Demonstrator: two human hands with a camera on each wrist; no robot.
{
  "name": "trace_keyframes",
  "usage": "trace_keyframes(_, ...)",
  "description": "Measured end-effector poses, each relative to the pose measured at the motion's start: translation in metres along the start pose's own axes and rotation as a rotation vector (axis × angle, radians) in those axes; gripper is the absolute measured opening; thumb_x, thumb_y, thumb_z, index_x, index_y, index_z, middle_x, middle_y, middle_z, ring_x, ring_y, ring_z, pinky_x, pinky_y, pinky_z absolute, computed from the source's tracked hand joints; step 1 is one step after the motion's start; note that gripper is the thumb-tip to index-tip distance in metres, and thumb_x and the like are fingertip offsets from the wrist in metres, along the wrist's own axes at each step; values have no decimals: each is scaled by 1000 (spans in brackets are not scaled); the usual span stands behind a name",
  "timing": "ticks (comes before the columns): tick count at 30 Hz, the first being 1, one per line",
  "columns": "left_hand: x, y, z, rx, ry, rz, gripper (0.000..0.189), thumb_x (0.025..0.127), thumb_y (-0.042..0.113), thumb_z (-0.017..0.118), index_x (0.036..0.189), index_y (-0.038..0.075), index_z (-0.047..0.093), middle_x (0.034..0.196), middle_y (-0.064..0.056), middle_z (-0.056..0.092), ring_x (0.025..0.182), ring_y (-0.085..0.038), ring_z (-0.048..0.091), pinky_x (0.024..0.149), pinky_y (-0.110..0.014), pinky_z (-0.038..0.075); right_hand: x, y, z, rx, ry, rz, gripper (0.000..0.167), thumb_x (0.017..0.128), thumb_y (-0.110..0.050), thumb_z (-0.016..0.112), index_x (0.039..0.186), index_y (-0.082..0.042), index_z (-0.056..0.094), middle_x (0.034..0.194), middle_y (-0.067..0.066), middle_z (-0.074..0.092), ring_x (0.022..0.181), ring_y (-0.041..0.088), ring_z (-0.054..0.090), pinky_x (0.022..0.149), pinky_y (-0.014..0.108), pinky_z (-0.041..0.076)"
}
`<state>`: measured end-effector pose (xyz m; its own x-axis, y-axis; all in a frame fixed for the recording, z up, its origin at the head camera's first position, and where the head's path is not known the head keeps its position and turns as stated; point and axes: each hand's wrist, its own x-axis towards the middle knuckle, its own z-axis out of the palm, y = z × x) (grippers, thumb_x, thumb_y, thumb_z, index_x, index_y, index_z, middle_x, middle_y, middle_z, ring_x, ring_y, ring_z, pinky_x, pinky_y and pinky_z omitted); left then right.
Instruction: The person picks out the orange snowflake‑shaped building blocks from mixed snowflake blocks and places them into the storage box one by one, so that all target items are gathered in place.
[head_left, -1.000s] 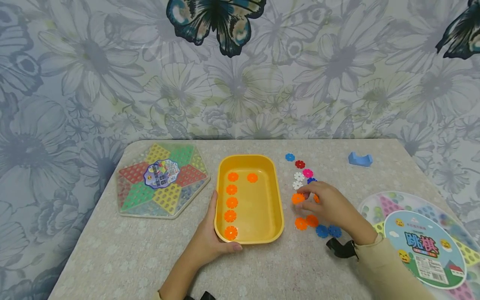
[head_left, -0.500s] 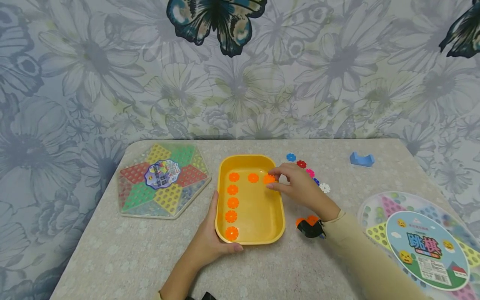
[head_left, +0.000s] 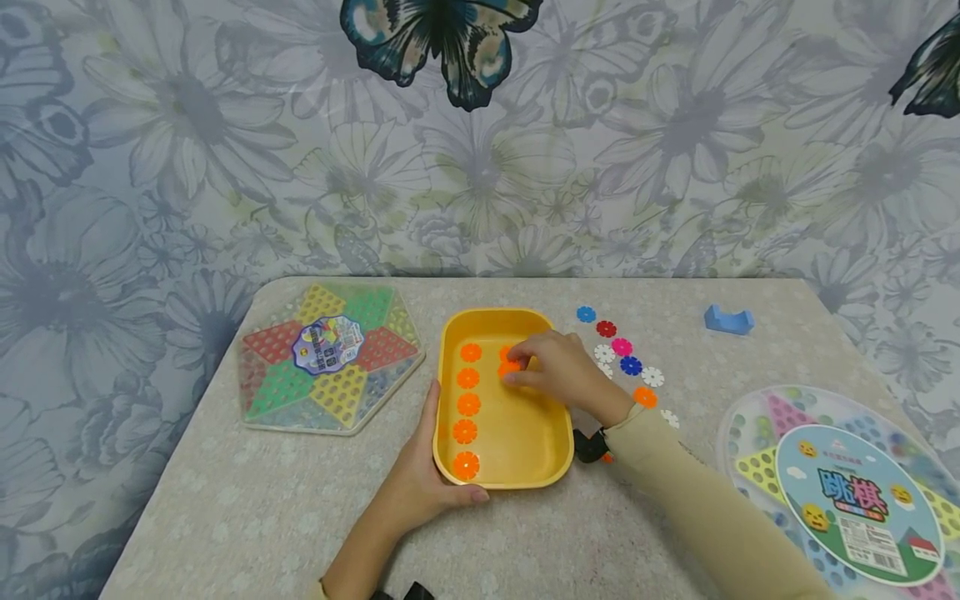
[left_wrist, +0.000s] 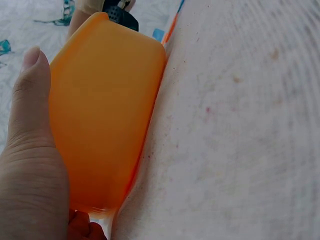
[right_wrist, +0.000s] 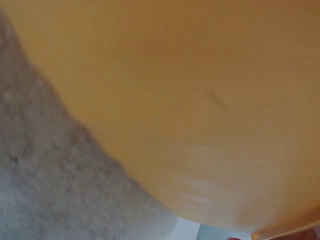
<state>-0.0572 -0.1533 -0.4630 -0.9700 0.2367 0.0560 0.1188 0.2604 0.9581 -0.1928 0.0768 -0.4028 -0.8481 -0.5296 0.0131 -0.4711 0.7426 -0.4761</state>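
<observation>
A yellow plastic tray (head_left: 525, 450) sits on the table with a column of several orange notched discs (head_left: 468, 404) along its left side. My left hand (head_left: 423, 475) holds the tray's near left corner, thumb along the front wall and fingers along the left side. In the left wrist view that thumb (left_wrist: 32, 100) lies against the tray wall (left_wrist: 107, 110). My right hand (head_left: 558, 371) reaches over the tray's right rim and pinches an orange notched disc (head_left: 508, 370) just below another orange disc (head_left: 506, 352). The right wrist view shows mostly the blurred tray (right_wrist: 200, 100).
Right of the tray lie loose notched discs, including a blue disc (head_left: 586, 314), a pink disc (head_left: 622, 347) and an orange disc (head_left: 645, 397). A blue plastic holder (head_left: 729, 320) stands farther back. Chinese checkers boxes flank the tray, one hexagonal (head_left: 330, 387), one round (head_left: 855, 500).
My right hand picked up an orange disc from the loose ones, carried it to the tray's upper right, then moved left and slightly down with it. The left hand kept its hold.
</observation>
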Motion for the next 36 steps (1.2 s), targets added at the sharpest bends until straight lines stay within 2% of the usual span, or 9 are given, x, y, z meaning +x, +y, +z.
trace_keyframes(7, 1, -1, 0, 17, 14, -6, 143, 62, 30, 96, 158, 37, -10, 167, -3, 17, 142, -20, 42, 112, -15, 30, 4, -6, 0, -79, -56, 12, 25, 83, -38, 80, 97, -18, 78, 80, -11, 70, 87, 17, 57, 86, 42, 34)
trace_keyframes(11, 1, 1, 0, 16, 9, -8, 141, 64, 33, 95, 158, 38, -10, 166, -2, 18, 139, -18, 45, 110, -17, 33, 6, -8, 1, -150, -79, 22, 27, 80, -40, 82, 95, -17, 78, 75, -11, 66, 85, 17, 53, 84, 41, 32)
trace_keyframes(23, 1, 4, 1, -6, -4, 1, 139, 66, 35, 94, 157, 41, -11, 167, -1, 17, 138, -18, 47, 109, -18, 37, 7, -9, 4, -274, -47, 12, 27, 77, -40, 84, 96, -21, 79, 79, -9, 69, 86, 20, 55, 78, 40, 33)
trace_keyframes(27, 2, 5, 1, -3, -1, -5, 138, 65, 36, 94, 157, 41, -10, 167, -1, 17, 138, -19, 46, 109, -18, 36, 8, -9, 5, -283, -51, 15, 24, 77, -39, 84, 93, -21, 79, 75, -10, 67, 85, 20, 53, 77, 40, 32)
trace_keyframes(31, 2, 6, 1, -3, -2, -2, 139, 65, 35, 94, 157, 40, -11, 167, -1, 16, 139, -19, 45, 110, -18, 35, 8, -9, 4, -272, -59, 16, 20, 78, -39, 84, 80, -22, 74, 67, -9, 59, 81, 20, 51, 75, 40, 31)
trace_keyframes(34, 1, 5, 1, 9, 1, -3, 140, 65, 33, 94, 158, 38, -11, 167, -2, 16, 139, -18, 45, 110, -18, 35, 7, -8, 4, -249, -48, 7, 20, 79, -40, 83, 81, -22, 76, 70, -9, 64, 82, 18, 55, 77, 40, 33)
trace_keyframes(36, 0, 5, 1, 26, 8, -8, 141, 65, 33, 94, 158, 37, -11, 167, -3, 16, 139, -18, 45, 110, -19, 35, 7, -6, 4, -203, -20, -11, 20, 81, -39, 82, 89, -22, 79, 80, -10, 70, 85, 17, 60, 80, 42, 34)
